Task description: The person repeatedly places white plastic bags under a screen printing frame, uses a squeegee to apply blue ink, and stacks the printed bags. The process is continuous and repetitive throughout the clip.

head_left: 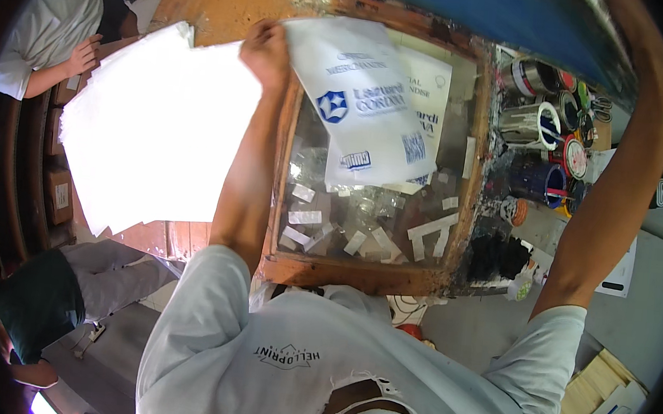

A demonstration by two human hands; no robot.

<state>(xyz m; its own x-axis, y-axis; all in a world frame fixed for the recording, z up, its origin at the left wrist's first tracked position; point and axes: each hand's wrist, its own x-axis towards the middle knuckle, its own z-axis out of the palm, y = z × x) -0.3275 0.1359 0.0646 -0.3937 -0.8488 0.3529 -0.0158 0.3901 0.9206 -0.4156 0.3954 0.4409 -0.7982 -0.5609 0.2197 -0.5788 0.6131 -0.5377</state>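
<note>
My left hand [267, 50] is closed on the upper left corner of a white sheet [356, 92] with blue print. The sheet lies tilted over a glass-topped wooden frame and partly covers a cream printed sheet [439, 83]. Just left of that hand is a large fanned stack of white sheets [158, 131], washed out by glare. My right arm reaches up along the right side to a raised blue panel [510, 19], which looks like a printing screen. My right hand [626, 7] is at the panel's edge, cut off by the picture's top; its fingers are hidden.
Tape pieces [431, 226] are scattered on the glass. To the right stand several ink cans [529, 123] on a stained shelf [494, 212], beside a black rag [499, 257]. One person [49, 37] is at the far left, another [39, 305] at the lower left.
</note>
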